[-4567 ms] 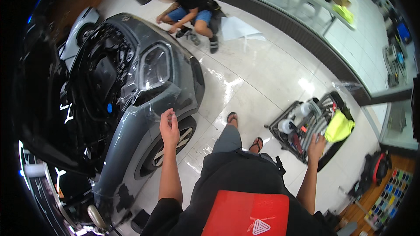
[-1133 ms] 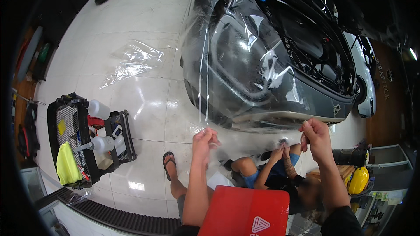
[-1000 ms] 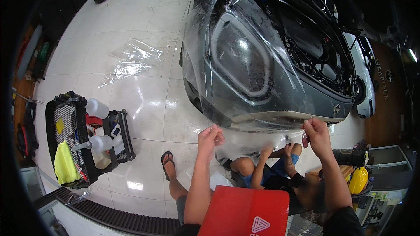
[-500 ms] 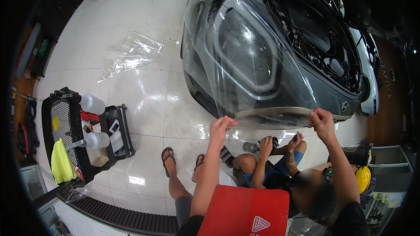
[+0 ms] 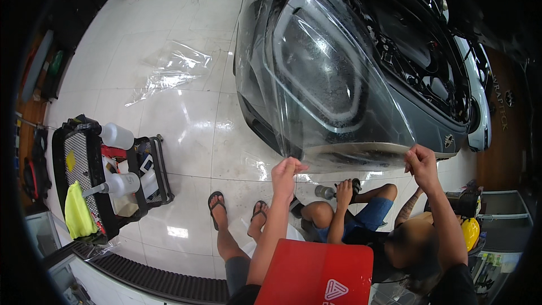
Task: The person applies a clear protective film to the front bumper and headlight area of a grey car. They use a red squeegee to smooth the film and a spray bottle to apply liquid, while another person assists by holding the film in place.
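A sheet of clear film [image 5: 350,162] is stretched over the front corner of a grey car [image 5: 420,126], covering the headlight [image 5: 316,59]. The film looks wet, with droplets and a hazy band around the lamp. My left hand [image 5: 287,176] pinches its near edge on the left, fingers closed. At the edge's right end, my right hand [image 5: 420,165] has thumb and fingers pressed together on the film. Between both hands the near edge hangs off the bodywork, tilted toward me.
A co-worker [image 5: 367,248] sits low at the right, below my right arm. A spray bottle [image 5: 324,192] stands near their feet. Left is a black cart [image 5: 111,223] with bottles and a yellow-green cloth [image 5: 79,212]. Loose clear film [image 5: 175,70] lies on the tiles.
Both my hands have shifted slightly nearer and the right one also rightward, still gripping the film. The co-worker has drawn one hand back from beside the bumper.
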Demonstrator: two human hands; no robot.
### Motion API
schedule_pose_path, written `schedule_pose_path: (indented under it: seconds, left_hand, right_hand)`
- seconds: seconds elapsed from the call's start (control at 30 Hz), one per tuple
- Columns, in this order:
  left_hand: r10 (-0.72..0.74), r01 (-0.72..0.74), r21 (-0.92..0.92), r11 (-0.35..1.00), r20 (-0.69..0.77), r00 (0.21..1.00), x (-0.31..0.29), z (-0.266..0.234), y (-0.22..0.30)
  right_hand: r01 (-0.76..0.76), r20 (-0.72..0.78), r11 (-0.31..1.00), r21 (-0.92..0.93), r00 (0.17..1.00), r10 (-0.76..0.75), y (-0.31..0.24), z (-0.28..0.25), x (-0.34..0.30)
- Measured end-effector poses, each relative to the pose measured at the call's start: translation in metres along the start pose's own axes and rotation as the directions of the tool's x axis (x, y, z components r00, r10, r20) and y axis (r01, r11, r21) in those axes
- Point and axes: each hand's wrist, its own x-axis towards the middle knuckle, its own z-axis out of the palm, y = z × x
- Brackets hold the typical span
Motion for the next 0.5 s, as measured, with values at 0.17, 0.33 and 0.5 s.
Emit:
schedule_pose_path:
  seconds: [0.17,0.33,0.5]
  left_hand:
    - [0.025,-0.025,-0.038,0.999,0.017,1.000,-0.014,-0.011,0.012]
    - [-0.013,0.013,-0.046,0.999,0.002,1.000,0.014,0.007,-0.015]
    - [-0.021,0.020,-0.042,0.999,-0.009,1.000,0.018,0.005,-0.021]
  right_hand:
    - [0.053,0.018,0.998,0.016,0.998,-0.053,-0.009,0.001,-0.022]
    - [-0.032,-0.008,0.999,-0.012,0.999,0.032,0.010,0.003,0.010]
    - [-0.007,0.005,1.000,0.001,1.000,0.007,0.018,0.000,0.007]
